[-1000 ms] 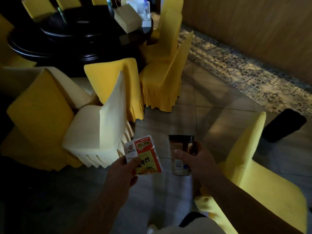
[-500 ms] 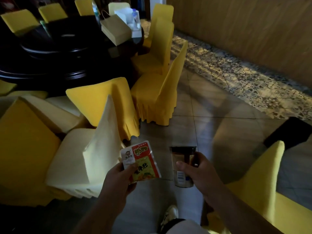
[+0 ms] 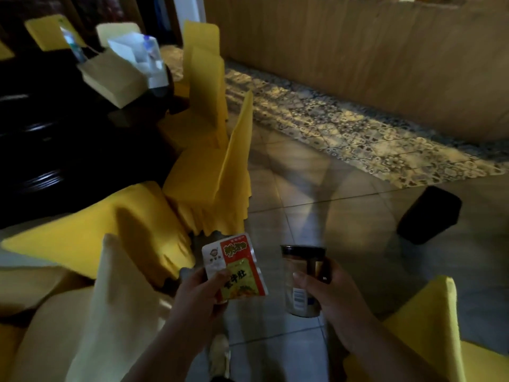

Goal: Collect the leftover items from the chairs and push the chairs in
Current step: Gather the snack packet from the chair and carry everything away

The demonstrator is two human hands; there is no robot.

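Two full hands, left hand (image 3: 197,301) pinching a snack packet (image 3: 234,267) and right hand (image 3: 334,295) gripping a jar (image 3: 301,279), face the dark table (image 3: 55,139) ahead-left, nearer the left.

**What Could Not Be Seen Well**

The left hand (image 3: 197,292) covered the bottom corner of the snack packet (image 3: 234,267). The right hand (image 3: 327,292) hid one side of the cup (image 3: 300,279). The picture's edge cut off the yellow chair (image 3: 429,334). The dark table (image 3: 55,128) was too dark to make out.
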